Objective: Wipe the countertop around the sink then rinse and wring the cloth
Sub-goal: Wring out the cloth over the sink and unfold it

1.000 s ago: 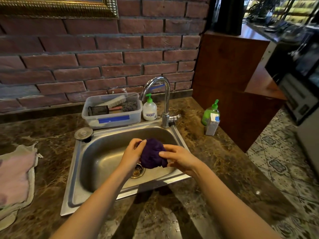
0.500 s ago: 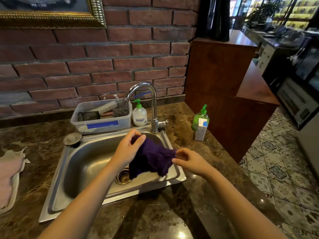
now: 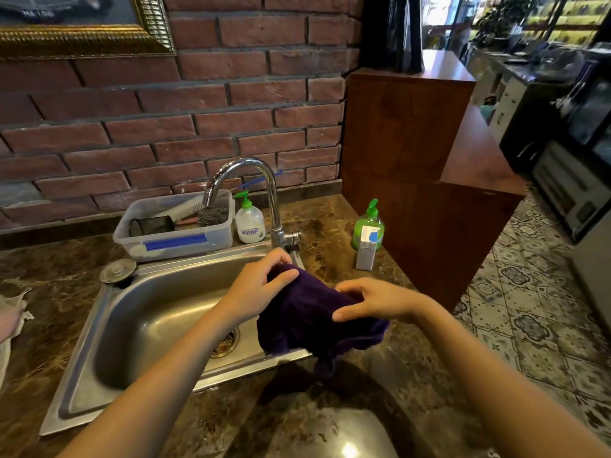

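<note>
Over the sink's (image 3: 99, 328) right front rim, purple cloth (image 3: 304, 319) hangs loosely spread, left hand (image 3: 261, 289) pinching its far edge, right hand (image 3: 373, 300) closed on its right edge. Looks soft, limp, probably damp and heavy; best gripped bunched at both ends for wringing.

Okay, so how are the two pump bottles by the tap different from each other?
The white pump bottle stands left of the faucet, beside the plastic tub; the green pump bottle stands right of it on the countertop. The white one is pale and cloudy with its label in full view; the green one is clear green, partly hidden by a small carton. Both stand upright and have green pump heads.
</note>
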Action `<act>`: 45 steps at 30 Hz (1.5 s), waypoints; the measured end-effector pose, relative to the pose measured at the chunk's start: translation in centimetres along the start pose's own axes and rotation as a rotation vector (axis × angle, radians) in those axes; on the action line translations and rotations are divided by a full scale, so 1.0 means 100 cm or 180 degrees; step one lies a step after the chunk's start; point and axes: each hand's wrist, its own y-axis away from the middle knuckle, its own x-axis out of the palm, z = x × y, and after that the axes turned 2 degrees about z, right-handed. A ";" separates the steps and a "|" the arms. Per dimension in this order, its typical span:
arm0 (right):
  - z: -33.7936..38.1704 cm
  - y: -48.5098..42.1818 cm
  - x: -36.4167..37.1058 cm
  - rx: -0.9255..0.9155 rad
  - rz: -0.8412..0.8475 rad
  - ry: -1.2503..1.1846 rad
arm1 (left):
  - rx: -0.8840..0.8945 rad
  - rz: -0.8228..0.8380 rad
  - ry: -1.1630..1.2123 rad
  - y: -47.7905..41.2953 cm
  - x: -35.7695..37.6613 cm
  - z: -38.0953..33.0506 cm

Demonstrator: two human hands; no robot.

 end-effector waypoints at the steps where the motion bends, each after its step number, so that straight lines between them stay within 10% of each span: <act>1: -0.004 0.006 -0.009 0.0015 -0.0044 0.0026 | 0.0053 -0.0010 -0.0155 -0.002 0.005 0.001; 8: -0.019 0.030 -0.056 0.0457 -0.0099 0.0607 | -0.0592 0.1227 0.0275 -0.030 0.031 -0.007; 23: -0.046 0.051 -0.094 0.0245 -0.0327 0.1065 | -0.2156 0.0416 0.2953 -0.068 0.078 -0.028; 32: -0.086 0.045 -0.070 -0.0004 -0.2036 0.1240 | -0.2056 -0.0053 0.3942 -0.074 0.088 -0.054; 36: -0.091 0.029 -0.031 0.1442 -0.1811 -0.0567 | -0.1717 -0.0259 0.4186 -0.072 0.094 -0.060; 40: -0.088 0.004 -0.008 0.0935 -0.1324 -0.3091 | -0.1401 -0.0278 0.4288 -0.066 0.093 -0.058; 45: -0.081 0.007 -0.032 0.0673 -0.2005 -0.2999 | -0.1309 -0.0421 0.4213 -0.055 0.069 -0.032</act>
